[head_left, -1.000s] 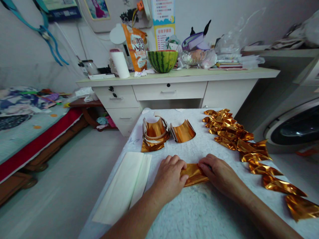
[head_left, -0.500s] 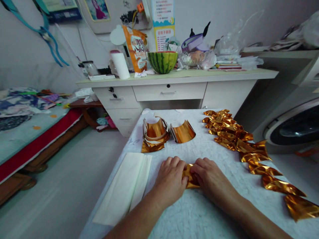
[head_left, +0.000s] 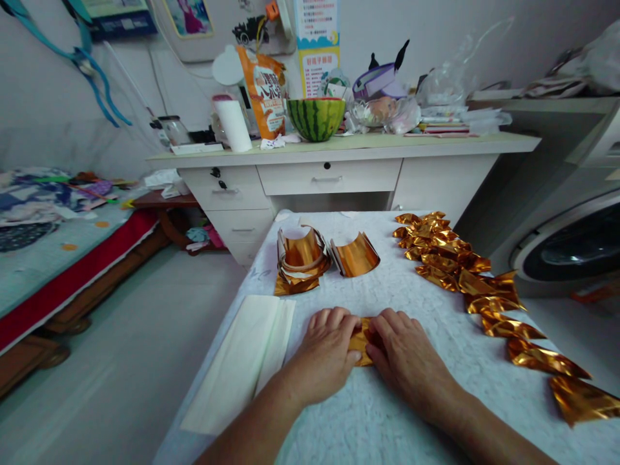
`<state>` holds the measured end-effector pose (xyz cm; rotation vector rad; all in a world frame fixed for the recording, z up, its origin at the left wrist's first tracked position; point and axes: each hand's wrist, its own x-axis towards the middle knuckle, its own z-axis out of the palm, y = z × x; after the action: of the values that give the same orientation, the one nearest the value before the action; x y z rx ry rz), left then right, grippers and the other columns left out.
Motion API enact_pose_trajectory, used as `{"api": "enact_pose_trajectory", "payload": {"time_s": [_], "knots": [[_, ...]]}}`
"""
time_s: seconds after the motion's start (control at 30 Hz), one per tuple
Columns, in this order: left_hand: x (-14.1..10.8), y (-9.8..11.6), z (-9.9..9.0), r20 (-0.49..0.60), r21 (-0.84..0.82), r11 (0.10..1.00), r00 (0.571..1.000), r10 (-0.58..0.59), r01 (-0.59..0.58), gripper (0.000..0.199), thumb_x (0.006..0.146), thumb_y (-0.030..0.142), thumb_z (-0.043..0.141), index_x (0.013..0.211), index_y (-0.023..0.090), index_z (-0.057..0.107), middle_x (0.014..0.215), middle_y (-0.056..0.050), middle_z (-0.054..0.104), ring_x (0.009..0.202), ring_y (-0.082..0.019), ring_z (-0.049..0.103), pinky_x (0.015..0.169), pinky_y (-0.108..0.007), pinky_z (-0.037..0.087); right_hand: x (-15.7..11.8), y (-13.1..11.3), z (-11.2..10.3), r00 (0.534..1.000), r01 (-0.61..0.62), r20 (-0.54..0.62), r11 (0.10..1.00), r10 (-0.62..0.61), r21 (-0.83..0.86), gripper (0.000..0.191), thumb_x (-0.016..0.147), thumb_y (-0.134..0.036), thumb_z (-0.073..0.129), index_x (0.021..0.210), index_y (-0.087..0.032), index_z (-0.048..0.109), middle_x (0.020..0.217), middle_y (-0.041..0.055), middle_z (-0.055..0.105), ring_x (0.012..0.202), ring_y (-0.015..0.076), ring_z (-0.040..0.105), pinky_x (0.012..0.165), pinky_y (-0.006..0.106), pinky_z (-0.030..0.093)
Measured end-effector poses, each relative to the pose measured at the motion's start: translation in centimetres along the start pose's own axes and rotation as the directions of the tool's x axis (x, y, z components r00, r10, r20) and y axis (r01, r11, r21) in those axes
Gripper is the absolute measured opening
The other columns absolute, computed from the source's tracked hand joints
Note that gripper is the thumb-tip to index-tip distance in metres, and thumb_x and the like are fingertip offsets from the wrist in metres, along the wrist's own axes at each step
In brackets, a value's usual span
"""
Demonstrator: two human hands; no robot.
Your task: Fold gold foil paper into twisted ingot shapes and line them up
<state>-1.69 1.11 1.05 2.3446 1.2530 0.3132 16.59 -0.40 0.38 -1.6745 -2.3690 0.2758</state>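
A small piece of gold foil paper (head_left: 360, 341) lies on the cloth-covered table between my hands. My left hand (head_left: 330, 345) grips its left side, thumb near the lower edge and fingers curled over the top. On the right side my right hand (head_left: 404, 352) presses it with bent fingers, which hide that end. Beyond my hands stand a curled stack of gold foil sheets (head_left: 303, 255) and a separate curved stack (head_left: 357, 256). White paper sheets (head_left: 237, 368) lie left of my left hand.
Several folded gold foil pieces (head_left: 511, 326) run down the table's right side. A white desk (head_left: 334, 175) stands behind the table, bearing a half watermelon (head_left: 316, 119) and an orange pouch (head_left: 264, 93). A washing machine (head_left: 571, 232) is at right, a bed (head_left: 72, 271) at left.
Both hands have shifted slightly to the left on the foil paper. The right thumb now shows lower, by the foil's right edge. Stacks and folded pieces stay in place.
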Motion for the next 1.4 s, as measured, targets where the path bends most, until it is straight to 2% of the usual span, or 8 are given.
{"api": "enact_pose_trajectory", "payload": {"time_s": [0.13,0.33,0.6,0.8,0.97,1.17,1.4], "knots": [[-0.2,-0.3,-0.5,0.04,-0.034,0.999,0.999,0.012,-0.011,0.034,0.087,0.024,0.054,0.12,0.025,0.048,0.121,-0.004,0.05,0.115,-0.024,0.043,0.104,-0.041,0.033,-0.5,-0.5,0.0,0.999,0.022,-0.037,0.999,-0.023,-0.03,0.022,0.087,-0.038,0.058,0.099,-0.019,0.059,0.096,0.0082,0.057,0.087,0.0259,0.05,0.078,0.04,0.037],[-0.4,-0.8,-1.2,0.111,-0.11,0.993,0.993,0.046,-0.034,0.05,0.08,0.017,0.055,0.128,0.027,0.045,0.126,-0.005,0.047,0.12,-0.023,0.041,0.11,-0.042,0.03,-0.7,-0.9,0.3,0.998,0.0,-0.058,1.0,-0.002,-0.031,0.031,0.086,-0.047,0.057,0.101,-0.02,0.058,0.095,0.0083,0.055,0.088,0.0274,0.048,0.079,0.042,0.035],[-0.2,-0.9,-1.2,0.102,-0.132,0.99,0.993,0.052,-0.038,0.05,0.077,0.016,0.057,0.125,0.027,0.046,0.126,-0.004,0.047,0.119,-0.023,0.042,0.108,-0.041,0.033,-1.0,-0.5,0.1,0.998,0.007,-0.061,1.0,-0.005,0.022,0.023,0.084,-0.035,0.059,0.102,-0.022,0.055,0.098,0.0078,0.056,0.089,0.026,0.047,0.08,0.04,0.036],[-0.2,-0.9,-1.3,0.112,-0.132,0.991,0.993,0.036,-0.021,0.05,0.077,0.016,0.059,0.124,0.027,0.048,0.124,-0.004,0.048,0.116,-0.023,0.043,0.107,-0.041,0.034,-1.7,1.4,-0.4,0.996,-0.004,-0.092,1.0,0.005,0.01,0.044,0.084,-0.033,0.058,0.126,-0.023,0.049,0.109,0.0105,0.056,0.095,0.0271,0.05,0.084,0.042,0.038],[-0.2,-0.8,-1.5,0.108,-0.137,0.99,0.993,0.037,-0.022,0.049,0.076,0.016,0.058,0.123,0.027,0.047,0.124,-0.004,0.048,0.117,-0.023,0.043,0.107,-0.039,0.034,-1.9,3.3,-0.6,0.998,-0.009,-0.064,0.999,0.007,-0.034,0.065,0.082,-0.033,0.06,0.142,-0.023,0.037,0.127,0.0143,0.051,0.106,0.0314,0.049,0.089,0.048,0.039],[-0.2,-0.8,-1.4,0.115,-0.148,0.989,0.993,0.033,-0.015,0.05,0.075,0.014,0.056,0.123,0.027,0.047,0.123,-0.004,0.049,0.116,-0.022,0.043,0.107,-0.039,0.034,-1.9,5.1,-1.0,1.0,0.003,-0.006,1.0,-0.003,-0.012,0.07,0.083,-0.034,0.059,0.147,-0.027,0.032,0.139,0.0134,0.046,0.123,0.0329,0.043,0.097,0.052,0.038],[-0.2,-0.8,-1.5,0.136,-0.16,0.987,0.99,0.031,-0.009,0.05,0.075,0.015,0.057,0.123,0.026,0.048,0.124,-0.005,0.047,0.116,-0.024,0.042,0.107,-0.04,0.034,-2.0,6.4,-1.7,0.997,0.005,0.077,1.0,-0.007,0.023,0.074,0.08,-0.028,0.059,0.147,-0.026,0.029,0.142,0.0142,0.045,0.127,0.0335,0.043,0.1,0.053,0.039]]}}
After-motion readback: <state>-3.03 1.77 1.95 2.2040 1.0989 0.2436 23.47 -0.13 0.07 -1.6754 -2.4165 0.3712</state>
